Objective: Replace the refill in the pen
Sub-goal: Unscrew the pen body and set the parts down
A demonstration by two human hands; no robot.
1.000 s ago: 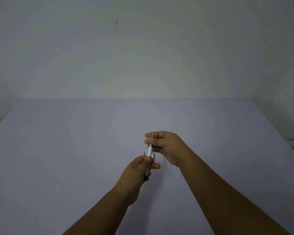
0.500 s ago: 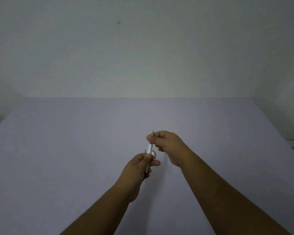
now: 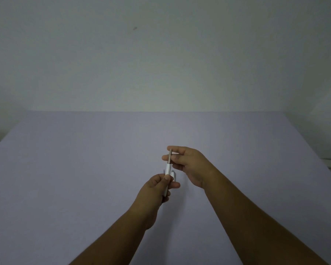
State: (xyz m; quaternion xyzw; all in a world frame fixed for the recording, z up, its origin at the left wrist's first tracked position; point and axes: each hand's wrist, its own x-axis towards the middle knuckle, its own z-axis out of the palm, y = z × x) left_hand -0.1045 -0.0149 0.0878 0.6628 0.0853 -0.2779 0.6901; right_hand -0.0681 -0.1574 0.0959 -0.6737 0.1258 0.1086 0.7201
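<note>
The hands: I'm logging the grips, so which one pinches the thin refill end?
The right hand, farther from the camera, pinches the refill; the left hand grips the white barrel.

pen (image 3: 168, 170) barrel partly behind fingers (image 3: 165, 178)

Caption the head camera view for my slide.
Left hand holds white pen barrel; right hand pinches the refill.

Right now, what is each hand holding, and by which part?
The left hand grips the white pen barrel at its lower half. The right hand pinches the thin refill sticking out of the barrel's top, near its upper end.
</note>
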